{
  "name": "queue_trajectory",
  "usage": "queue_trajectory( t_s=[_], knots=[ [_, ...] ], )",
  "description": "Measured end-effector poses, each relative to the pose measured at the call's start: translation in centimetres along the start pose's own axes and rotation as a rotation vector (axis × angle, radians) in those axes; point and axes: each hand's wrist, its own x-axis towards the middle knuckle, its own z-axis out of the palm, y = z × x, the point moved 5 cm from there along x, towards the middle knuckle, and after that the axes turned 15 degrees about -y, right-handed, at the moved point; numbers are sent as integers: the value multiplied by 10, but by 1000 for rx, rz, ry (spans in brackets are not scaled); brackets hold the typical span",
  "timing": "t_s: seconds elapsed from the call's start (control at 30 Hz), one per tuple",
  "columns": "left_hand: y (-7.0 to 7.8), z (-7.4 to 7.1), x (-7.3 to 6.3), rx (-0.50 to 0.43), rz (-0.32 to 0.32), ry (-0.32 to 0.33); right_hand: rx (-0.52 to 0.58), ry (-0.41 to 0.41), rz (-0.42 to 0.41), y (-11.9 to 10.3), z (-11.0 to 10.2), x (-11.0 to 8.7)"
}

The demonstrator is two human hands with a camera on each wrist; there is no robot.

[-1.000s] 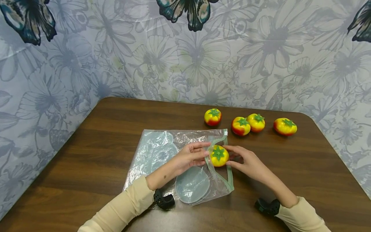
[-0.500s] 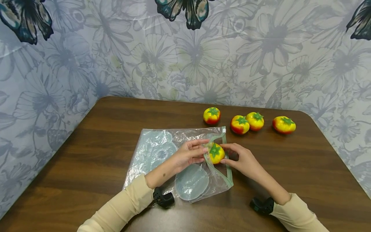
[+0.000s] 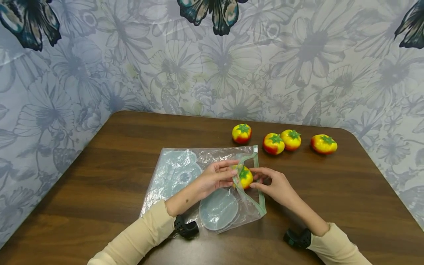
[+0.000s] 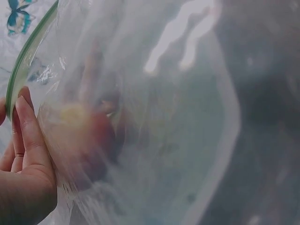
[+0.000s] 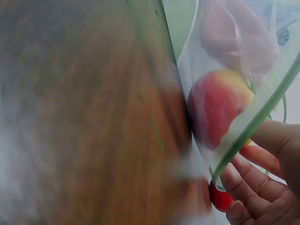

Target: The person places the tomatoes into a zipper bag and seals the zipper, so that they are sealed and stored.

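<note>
A clear zip bag (image 3: 215, 154) with a green-edged mouth and a white slider (image 3: 255, 149) lies on the table, mouth to the right. My left hand (image 3: 215, 176) pinches the upper layer of the mouth and holds it raised. Inside the mouth sits a yellow-and-red, tomato-like fruit (image 3: 246, 178) with a green star-shaped top, partly covered by the film. My right hand (image 3: 275, 184) grips its right side between thumb and fingers. Through the film, the right wrist view shows the fruit's red side (image 5: 218, 108); the left wrist view shows it only blurred.
Several similar fruits stand behind the bag: one (image 3: 241, 133) alone, a pair (image 3: 273, 144) close together, another (image 3: 324, 144) further right. Pale blue-grey round shapes (image 3: 218, 209) show on or through the bag. A floral cloth (image 3: 225, 73) hangs behind the brown table (image 3: 82, 191).
The right hand has moved left with the fruit, bringing it deeper into the bag's mouth, and more film now covers it. The left hand has stayed nearly still on the bag.
</note>
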Motion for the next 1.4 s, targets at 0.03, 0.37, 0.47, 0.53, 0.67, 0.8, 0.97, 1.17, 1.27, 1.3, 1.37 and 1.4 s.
queue_trajectory(
  t_s=[0.03, 0.37, 0.47, 0.53, 0.67, 0.8, 0.97, 1.17, 1.27, 1.3, 1.37, 1.4],
  knots=[
    [1, 0, 1, 1, 1, 0, 1, 7, -4, 0, 0, 0],
    [1, 4, -2, 8, -5, -7, 24, 35, -25, -5, 8, 0],
    [1, 3, -3, 11, 8, -12, 35, 31, -10, -5, 11, 1],
    [2, 4, -4, 16, 18, -17, 35, 26, 0, -5, 12, 2],
    [5, 5, -4, 19, 28, -24, 31, 11, -2, -5, 12, 3],
    [7, 6, -3, 15, 37, -30, 31, 2, -8, -6, 13, 3],
    [10, 9, -2, 17, 54, -42, 34, -21, -43, -7, 14, 2],
    [12, 10, -3, 33, 50, -40, 42, -47, -98, -8, 16, 1],
    [12, 10, -3, 50, 50, -38, 46, -59, -93, -7, 17, 1],
    [12, 9, -3, 54, 50, -36, 49, -63, -90, -7, 17, 1],
    [12, 9, -3, 61, 50, -35, 61, -74, -84, -7, 17, 1],
    [12, 9, -3, 63, 50, -34, 70, -80, -83, -7, 17, 1]
  ],
)
